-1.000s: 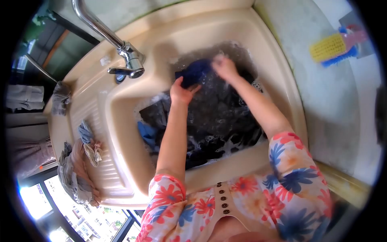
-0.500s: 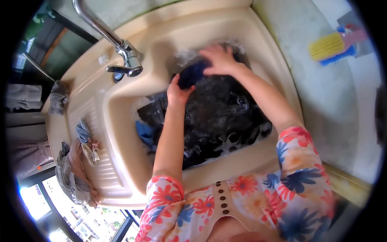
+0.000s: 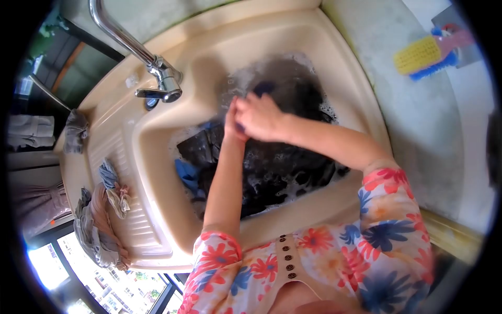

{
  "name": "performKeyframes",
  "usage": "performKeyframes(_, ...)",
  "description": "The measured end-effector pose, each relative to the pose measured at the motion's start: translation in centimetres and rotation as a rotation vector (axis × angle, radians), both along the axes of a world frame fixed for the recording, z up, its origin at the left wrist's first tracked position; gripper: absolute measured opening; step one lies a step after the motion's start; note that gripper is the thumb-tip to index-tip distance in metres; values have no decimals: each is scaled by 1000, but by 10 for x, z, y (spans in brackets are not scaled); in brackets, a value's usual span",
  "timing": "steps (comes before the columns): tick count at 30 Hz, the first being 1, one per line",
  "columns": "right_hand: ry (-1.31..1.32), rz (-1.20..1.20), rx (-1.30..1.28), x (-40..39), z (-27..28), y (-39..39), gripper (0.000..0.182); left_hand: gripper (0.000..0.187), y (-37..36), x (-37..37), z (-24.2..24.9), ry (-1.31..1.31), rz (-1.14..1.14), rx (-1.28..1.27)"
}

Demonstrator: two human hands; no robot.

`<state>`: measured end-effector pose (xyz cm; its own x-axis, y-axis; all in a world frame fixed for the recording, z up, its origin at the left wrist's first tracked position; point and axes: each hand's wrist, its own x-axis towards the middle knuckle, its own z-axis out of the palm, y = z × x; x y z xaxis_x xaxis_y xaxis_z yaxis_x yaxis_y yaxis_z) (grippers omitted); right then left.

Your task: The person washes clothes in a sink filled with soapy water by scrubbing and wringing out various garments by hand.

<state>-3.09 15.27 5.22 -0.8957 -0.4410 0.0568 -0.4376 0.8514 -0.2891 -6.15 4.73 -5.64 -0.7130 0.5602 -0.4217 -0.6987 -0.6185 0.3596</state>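
Note:
A beige sink (image 3: 293, 36) holds murky, sudsy water with dark clothes (image 3: 282, 172) soaking in it. My left hand (image 3: 234, 123) and my right hand (image 3: 260, 118) are together above the upper left of the clothes, fingers closed around a bit of dark blue cloth (image 3: 240, 127). More dark blue fabric (image 3: 263, 88) shows in the water just beyond them. A brighter blue cloth (image 3: 187, 176) lies at the basin's left wall.
A chrome faucet (image 3: 166, 81) stands at the upper left of the basin. Wrung cloths (image 3: 99, 230) lie on the ribbed drainboard (image 3: 138, 217). A grey cloth (image 3: 76, 131) hangs at the left edge. A yellow and blue brush (image 3: 421, 56) rests at the upper right.
My right hand has come down and left from the far side of the water to meet my left hand. Its spread fingers have closed. The dark blue cloth is now mostly hidden.

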Motion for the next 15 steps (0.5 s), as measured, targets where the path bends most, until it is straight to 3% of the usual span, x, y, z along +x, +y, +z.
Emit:
performKeyframes(1,-37,79,-130,15,7,-12,21,47,3,8,-6,412,-17,-217)
performKeyframes(2,112,168,-192,27,8,-19,17,43,6,16,-11,867,14,-627)
performKeyframes(3,146,164,-226,32,9,-21,17,38,9,24,-17,1156,154,-972)
performKeyframes(5,16,33,-256,23,3,-14,18,30,5,20,-28,586,209,-256)
performKeyframes(6,-137,-95,-244,-2,-4,3,23,26,9,5,-37,171,217,363)
performKeyframes(7,-164,-321,-243,-26,-21,22,24,21,11,-5,7,-174,212,-96)
performKeyframes(8,-190,-549,-239,-46,-44,44,26,27,10,-10,32,-224,178,-373)
performKeyframes(10,-310,-720,-390,-67,-93,95,27,31,-5,-19,22,-98,171,-347)
performKeyframes(13,-158,-883,-114,-44,-105,89,28,37,-16,-16,25,-186,130,-351)
performKeyframes(15,-443,-582,62,-26,-77,80,33,40,-18,-8,20,-78,-53,-269)
